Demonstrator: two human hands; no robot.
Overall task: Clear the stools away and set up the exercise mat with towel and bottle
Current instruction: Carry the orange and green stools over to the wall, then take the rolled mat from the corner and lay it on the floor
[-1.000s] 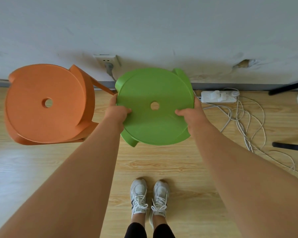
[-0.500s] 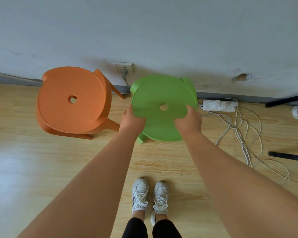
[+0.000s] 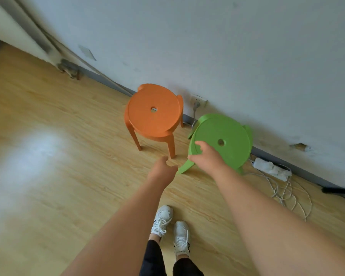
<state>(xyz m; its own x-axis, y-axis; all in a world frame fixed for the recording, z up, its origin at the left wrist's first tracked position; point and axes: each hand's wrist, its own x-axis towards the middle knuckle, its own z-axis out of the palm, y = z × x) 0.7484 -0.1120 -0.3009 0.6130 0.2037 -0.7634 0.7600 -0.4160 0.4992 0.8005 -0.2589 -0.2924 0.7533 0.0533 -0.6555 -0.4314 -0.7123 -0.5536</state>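
A green round stool point(image 3: 227, 140) with a hole in its seat stands on the wooden floor close to the wall. My right hand point(image 3: 206, 157) grips the seat's near-left rim, thumb on top. To its left stands an orange stool point(image 3: 153, 116) of the same shape, also by the wall. My left hand point(image 3: 163, 172) hangs in the air between the two stools, fingers loosely curled, holding nothing. No mat, towel or bottle is in view.
A wall socket point(image 3: 197, 100) sits behind the stools. A white power strip point(image 3: 271, 169) and tangled white cables point(image 3: 287, 193) lie on the floor at the right, near a black bar point(image 3: 339, 190). My white shoes point(image 3: 170, 222) are below. Bare floor stretches left.
My left hand has let go of the green stool and drawn back. The stool has gone down beside the wall, held by my right hand alone. The view has swung left and tilted.
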